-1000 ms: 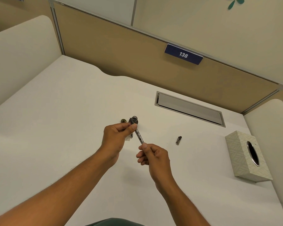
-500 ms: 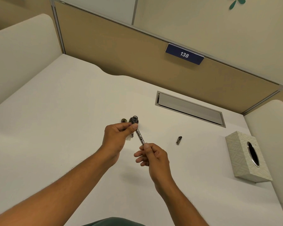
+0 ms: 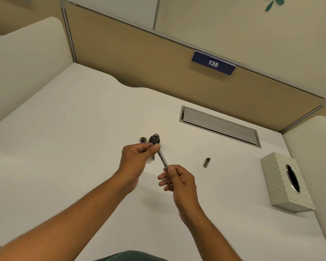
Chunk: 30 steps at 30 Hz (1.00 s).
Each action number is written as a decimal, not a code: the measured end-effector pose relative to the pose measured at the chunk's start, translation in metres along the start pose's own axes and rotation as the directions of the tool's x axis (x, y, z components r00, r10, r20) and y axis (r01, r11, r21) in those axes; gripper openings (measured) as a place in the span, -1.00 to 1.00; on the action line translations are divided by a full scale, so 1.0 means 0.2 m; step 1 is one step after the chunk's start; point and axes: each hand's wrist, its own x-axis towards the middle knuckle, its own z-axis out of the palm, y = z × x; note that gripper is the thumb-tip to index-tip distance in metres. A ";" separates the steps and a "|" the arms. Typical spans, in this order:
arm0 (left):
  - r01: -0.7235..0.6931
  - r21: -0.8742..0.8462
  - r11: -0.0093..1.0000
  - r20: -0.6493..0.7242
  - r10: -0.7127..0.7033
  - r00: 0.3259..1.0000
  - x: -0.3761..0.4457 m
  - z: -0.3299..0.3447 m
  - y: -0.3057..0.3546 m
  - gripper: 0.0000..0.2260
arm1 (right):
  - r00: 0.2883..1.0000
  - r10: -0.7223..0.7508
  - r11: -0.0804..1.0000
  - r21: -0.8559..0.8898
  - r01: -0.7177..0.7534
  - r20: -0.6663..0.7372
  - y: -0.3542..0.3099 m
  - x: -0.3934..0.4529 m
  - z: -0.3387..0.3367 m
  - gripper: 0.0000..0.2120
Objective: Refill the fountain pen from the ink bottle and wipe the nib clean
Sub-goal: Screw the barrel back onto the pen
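Note:
A slim fountain pen [image 3: 162, 158] slants between my two hands above the white desk [image 3: 64, 147]. My left hand [image 3: 137, 157] pinches its upper end, close to the mouth of the open dark ink bottle [image 3: 155, 138]. My right hand [image 3: 179, 181] grips the lower end with thumb and fingers. The nib is hidden by my left fingers. The bottle's cap [image 3: 143, 139] lies just left of the bottle. A small dark pen part [image 3: 206, 162] rests on the desk to the right. A scrap of white tissue [image 3: 150, 161] shows under my left hand.
A patterned tissue box [image 3: 282, 183] stands at the right, near the side partition. A grey cable hatch [image 3: 218, 126] is set into the desk behind the bottle. Tan partition walls close the desk at the back, with a blue "138" sign [image 3: 213, 63].
My right hand has shifted slightly on the pen's lower end, fingers turning. The left hand and the bottle stay where they were.

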 end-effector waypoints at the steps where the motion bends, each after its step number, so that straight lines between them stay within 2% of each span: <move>1: -0.001 0.002 1.000 -0.002 0.001 1.000 0.00 0.00 0.00 -0.80 | 1.000 -0.005 1.000 -0.006 0.005 -0.014 0.01 0.00 0.00 -0.77; 5: 0.002 0.007 1.000 0.002 -0.002 1.000 -0.01 0.00 0.00 -0.79 | 0.998 -0.038 0.999 -0.006 0.038 -0.052 0.01 0.01 -0.02 -0.94; 7: 0.003 0.000 1.000 0.004 -0.003 1.000 -0.01 0.00 0.00 -0.80 | 0.998 -0.039 0.999 0.001 0.040 -0.055 0.00 0.01 -0.02 -0.89; 10: 0.005 0.003 1.000 0.005 -0.006 1.000 -0.01 0.01 0.00 -0.83 | 0.998 -0.035 0.999 0.007 0.036 -0.050 0.00 0.01 -0.02 -0.94; 14: 0.000 0.017 1.000 0.002 0.000 1.000 -0.01 0.01 0.00 -0.82 | 0.999 -0.012 1.000 0.012 0.012 -0.035 0.01 0.02 -0.02 -0.85; 17: -0.002 0.012 1.000 -0.003 0.002 1.000 -0.01 0.00 0.01 -0.84 | 0.999 -0.019 1.000 0.005 0.019 -0.046 0.01 0.02 -0.02 -0.93; 20: -0.002 0.013 1.000 -0.003 0.002 1.000 -0.01 0.00 0.00 -0.83 | 0.998 -0.019 0.999 0.024 0.021 -0.059 0.01 0.02 -0.01 -0.86; 23: 0.000 0.012 1.000 -0.001 0.000 1.000 -0.01 0.01 0.00 -0.83 | 0.998 -0.023 0.999 0.041 0.025 -0.054 0.01 0.02 -0.02 -0.93; 30: -0.010 0.033 0.999 -0.010 0.010 1.000 -0.01 0.00 -0.01 -0.85 | 1.000 -0.004 1.000 0.011 0.004 -0.006 0.03 0.03 -0.02 -0.85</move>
